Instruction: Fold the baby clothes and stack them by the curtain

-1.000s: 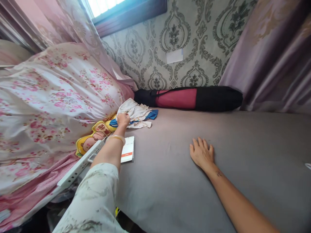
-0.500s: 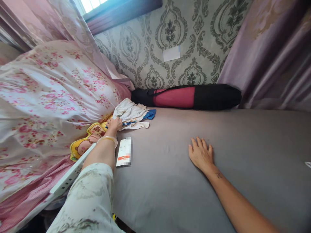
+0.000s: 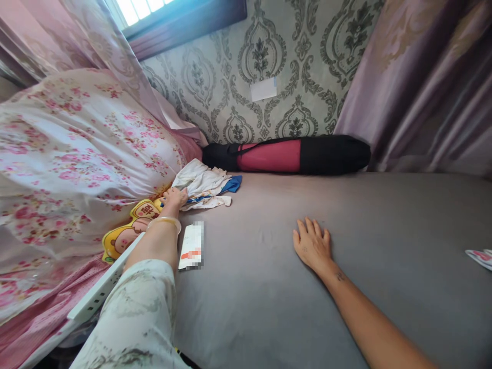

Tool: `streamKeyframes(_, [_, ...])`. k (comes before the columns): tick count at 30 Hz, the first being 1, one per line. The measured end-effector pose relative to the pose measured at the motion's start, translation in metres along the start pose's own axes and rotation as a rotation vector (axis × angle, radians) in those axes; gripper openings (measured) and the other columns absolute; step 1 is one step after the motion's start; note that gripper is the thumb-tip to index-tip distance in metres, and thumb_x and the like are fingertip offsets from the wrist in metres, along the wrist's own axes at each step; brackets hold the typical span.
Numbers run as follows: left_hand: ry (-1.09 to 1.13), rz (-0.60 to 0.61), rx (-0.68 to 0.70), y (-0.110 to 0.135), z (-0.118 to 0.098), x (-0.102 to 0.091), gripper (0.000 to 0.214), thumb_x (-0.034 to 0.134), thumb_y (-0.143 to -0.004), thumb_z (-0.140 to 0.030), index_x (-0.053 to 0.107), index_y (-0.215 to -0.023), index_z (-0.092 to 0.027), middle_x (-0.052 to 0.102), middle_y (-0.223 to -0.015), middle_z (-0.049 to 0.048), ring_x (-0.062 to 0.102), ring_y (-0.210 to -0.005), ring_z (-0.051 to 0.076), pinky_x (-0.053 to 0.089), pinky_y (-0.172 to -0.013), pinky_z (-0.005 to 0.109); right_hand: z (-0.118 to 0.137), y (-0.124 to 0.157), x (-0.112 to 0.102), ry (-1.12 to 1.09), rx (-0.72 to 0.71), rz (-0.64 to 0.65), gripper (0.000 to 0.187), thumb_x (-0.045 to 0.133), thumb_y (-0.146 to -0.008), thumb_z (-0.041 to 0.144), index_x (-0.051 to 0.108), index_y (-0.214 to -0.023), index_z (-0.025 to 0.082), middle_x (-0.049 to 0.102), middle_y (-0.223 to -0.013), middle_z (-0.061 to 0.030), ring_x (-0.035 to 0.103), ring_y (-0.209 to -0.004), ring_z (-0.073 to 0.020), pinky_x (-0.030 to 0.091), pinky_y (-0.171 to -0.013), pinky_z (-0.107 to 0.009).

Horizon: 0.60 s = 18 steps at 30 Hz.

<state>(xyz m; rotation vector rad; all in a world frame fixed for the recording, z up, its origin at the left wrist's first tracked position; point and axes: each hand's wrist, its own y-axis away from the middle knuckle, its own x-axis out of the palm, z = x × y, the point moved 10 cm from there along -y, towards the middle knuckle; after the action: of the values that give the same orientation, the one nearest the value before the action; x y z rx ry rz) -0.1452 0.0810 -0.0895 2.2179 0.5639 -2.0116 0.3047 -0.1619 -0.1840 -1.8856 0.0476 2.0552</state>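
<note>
My left hand [image 3: 175,198] reaches to the left edge of a crumpled pile of clothes [image 3: 202,180], white with a blue piece under it. Its fingers are curled at the cloth and seem to grip it, though the fingertips are partly hidden. My right hand [image 3: 313,246] lies flat on the grey bed sheet [image 3: 246,287], fingers spread, holding nothing. A white phone-like slab [image 3: 190,247], partly blurred out, rests beside my left forearm.
A yellow cartoon cushion [image 3: 119,242] sits left of my forearm, next to a white slotted rail [image 3: 103,287]. Along the wall lies a black and red long bag [image 3: 269,155]. Floral fabric [image 3: 77,154] bulges at left. A white and pink item [image 3: 480,258] shows at the right edge.
The view has shifted slightly to the right, so most things appear farther left, and more of the white and pink item shows. Both hands stay in about the same places on the bed.
</note>
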Motion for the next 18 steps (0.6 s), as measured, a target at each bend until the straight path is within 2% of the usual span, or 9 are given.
streamKeyframes(3, [0.135,-0.109,-0.072,0.002,0.005,-0.012,0.048,0.041,-0.089,-0.037,0.051,-0.122,-0.003,0.047,-0.134,0.0308,0.038,-0.127,0.042,0.028,-0.098,0.059,0.0,0.0,-0.001,-0.003,0.001,-0.012,0.051,0.027,-0.097,0.033,0.048,-0.139,0.014,0.041,-0.147,-0.0144,0.032,-0.136,-0.0324,0.022,-0.108,-0.054])
streamKeyframes(6, [0.358,-0.259,0.035,0.002,-0.008,-0.031,0.039,0.047,-0.084,-0.028,0.054,-0.116,-0.008,0.051,-0.131,0.0267,0.04,-0.127,0.04,0.027,-0.101,0.058,0.0,0.0,-0.002,-0.01,0.0,-0.02,0.05,0.028,-0.097,0.033,0.048,-0.139,0.014,0.042,-0.147,-0.0147,0.033,-0.135,-0.0326,0.021,-0.107,-0.055])
streamKeyframes(11, [1.09,-0.365,0.141,-0.011,-0.031,-0.052,0.033,0.057,-0.074,-0.022,0.059,-0.107,-0.017,0.064,-0.112,0.0086,0.054,-0.111,0.025,0.037,-0.102,0.04,0.0,0.0,-0.002,-0.019,-0.006,-0.029,0.05,0.028,-0.097,0.033,0.049,-0.138,0.014,0.042,-0.146,-0.0156,0.033,-0.135,-0.0334,0.021,-0.107,-0.056])
streamKeyframes(14, [1.54,-0.353,0.144,-0.019,-0.051,-0.058,0.027,0.058,-0.074,-0.027,0.06,-0.1,-0.017,0.065,-0.102,0.003,0.058,-0.101,0.018,0.042,-0.096,0.03,0.001,0.001,-0.003,-0.024,-0.009,-0.037,0.049,0.029,-0.097,0.032,0.05,-0.137,0.014,0.043,-0.146,-0.0156,0.034,-0.135,-0.0336,0.022,-0.107,-0.055])
streamKeyframes(18, [1.959,-0.22,0.15,-0.016,-0.086,-0.067,0.025,0.064,-0.074,-0.036,0.06,-0.089,-0.017,0.067,-0.092,0.0017,0.061,-0.092,0.014,0.047,-0.086,0.024,0.001,0.001,-0.004,-0.039,-0.006,-0.046,0.049,0.03,-0.097,0.032,0.051,-0.137,0.014,0.043,-0.146,-0.0156,0.034,-0.134,-0.0339,0.021,-0.107,-0.056])
